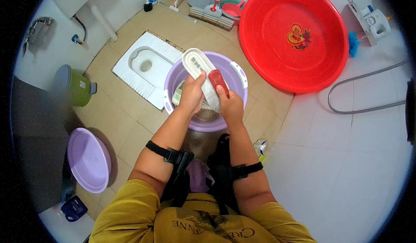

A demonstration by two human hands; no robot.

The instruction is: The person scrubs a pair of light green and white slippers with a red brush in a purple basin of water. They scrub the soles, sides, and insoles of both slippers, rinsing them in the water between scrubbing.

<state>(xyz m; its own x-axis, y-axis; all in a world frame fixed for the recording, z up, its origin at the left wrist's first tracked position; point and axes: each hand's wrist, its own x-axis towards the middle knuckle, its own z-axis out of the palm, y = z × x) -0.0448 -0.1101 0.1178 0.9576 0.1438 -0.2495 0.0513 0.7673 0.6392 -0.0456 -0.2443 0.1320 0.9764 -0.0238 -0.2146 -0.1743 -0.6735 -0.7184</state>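
Observation:
My left hand grips a white shoe or slipper near its middle, with dark lettering on the face turned up. A red block, perhaps a scrubbing brush, lies against the shoe's side under the thumb of my right hand. Both hands are over a light purple basin with white handles. Inside it, partly covered by my left hand and forearm, are a pale green and white item and a perforated, mesh-like piece. What my right fingers touch underneath is hidden.
A squat toilet adjoins the basin at left. A large red tub leans against the right wall. Further left are a green bin and another purple basin. A squeeze mop lies at the back; a clear bottle is near my right forearm.

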